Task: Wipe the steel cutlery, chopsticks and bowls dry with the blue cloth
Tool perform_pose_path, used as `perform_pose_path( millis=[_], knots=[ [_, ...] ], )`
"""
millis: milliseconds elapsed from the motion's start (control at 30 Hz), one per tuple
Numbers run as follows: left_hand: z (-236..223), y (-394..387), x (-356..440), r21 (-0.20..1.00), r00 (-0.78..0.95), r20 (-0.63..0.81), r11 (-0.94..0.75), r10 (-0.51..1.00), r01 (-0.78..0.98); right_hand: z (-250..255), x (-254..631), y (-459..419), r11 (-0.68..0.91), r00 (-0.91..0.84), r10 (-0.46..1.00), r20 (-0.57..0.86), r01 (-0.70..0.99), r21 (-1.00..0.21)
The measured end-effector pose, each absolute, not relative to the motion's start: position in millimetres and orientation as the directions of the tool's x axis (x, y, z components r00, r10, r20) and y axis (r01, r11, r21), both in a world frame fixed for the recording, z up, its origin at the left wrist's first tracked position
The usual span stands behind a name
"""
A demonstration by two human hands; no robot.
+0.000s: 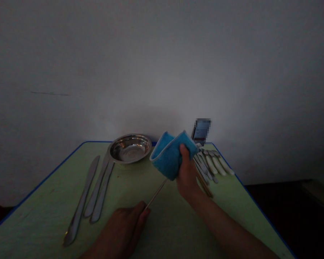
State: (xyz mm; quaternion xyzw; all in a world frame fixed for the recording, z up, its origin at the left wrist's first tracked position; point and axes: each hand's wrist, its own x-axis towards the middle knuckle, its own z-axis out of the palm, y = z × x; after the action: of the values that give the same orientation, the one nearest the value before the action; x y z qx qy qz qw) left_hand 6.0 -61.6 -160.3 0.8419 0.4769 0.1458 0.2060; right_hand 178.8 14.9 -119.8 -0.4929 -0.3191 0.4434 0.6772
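Head view: left hand (pixel 128 225) pinches a stick (pixel 156 194), probably steadying it for the cloth (pixel 166 160) right hand (pixel 187 176) grips ahead.

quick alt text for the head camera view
A person's right hand grips a folded blue cloth while their left hand holds a thin straight rod reaching it. On the blue-edged green table are three long silver knives, a round metal bowl and silver-and-white cutlery.
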Motion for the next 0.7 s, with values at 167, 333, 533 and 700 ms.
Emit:
perform_pose_path(
  millis=[167,333,533,700],
  knots=[
    [-173,-58,5,0.548,0.451,-0.008,-0.374,0.892,0.748,-128,165,4,0.029,0.366,0.929,-0.048,-0.201,-0.979],
    [-182,-51,-1,0.529,0.414,0.150,-0.427,0.898,0.733,-142,148,-14,-0.043,0.044,0.998,-0.048,-0.098,-0.994],
    [-160,-54,3,0.527,0.448,-0.031,-0.366,0.894,0.767,-120,169,2,0.116,0.245,0.966,0.078,-0.144,-0.983],
    [-161,-56,5,0.426,0.486,0.031,-0.451,0.874,0.784,-110,198,22,0.189,0.392,0.914,0.105,-0.184,-0.965]
  ],
)
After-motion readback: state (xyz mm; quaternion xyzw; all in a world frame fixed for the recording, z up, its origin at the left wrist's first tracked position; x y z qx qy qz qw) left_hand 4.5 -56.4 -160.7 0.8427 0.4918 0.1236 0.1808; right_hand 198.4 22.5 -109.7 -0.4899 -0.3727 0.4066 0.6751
